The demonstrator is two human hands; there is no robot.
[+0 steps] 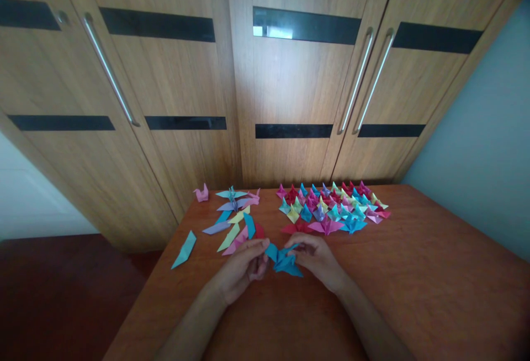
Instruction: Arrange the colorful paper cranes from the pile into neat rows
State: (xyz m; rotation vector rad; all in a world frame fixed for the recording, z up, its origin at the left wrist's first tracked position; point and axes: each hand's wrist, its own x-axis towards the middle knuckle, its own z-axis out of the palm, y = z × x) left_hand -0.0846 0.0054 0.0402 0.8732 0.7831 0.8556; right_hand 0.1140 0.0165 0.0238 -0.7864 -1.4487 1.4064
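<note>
A blue origami crane [285,261] is held between my two hands, low over the table. My left hand [247,261] pinches its left end between thumb and fingers. At its upper right, my right hand [314,253] has the fingers closed on another tip of the paper. Just beyond my left hand lie folded paper strips: a blue piece [249,226], a pink one [236,240] and a yellow-green one [229,237]. Behind my right hand, a red crane [297,227] and a magenta crane [326,225] sit at the front of a group of finished cranes.
Rows of colourful paper cranes [318,212] cover the back middle of the wooden table [414,278]. A lone turquoise strip [184,250] lies near the left edge, and a pink crane [201,192] sits at the back left corner. A wooden wardrobe [285,85] stands behind.
</note>
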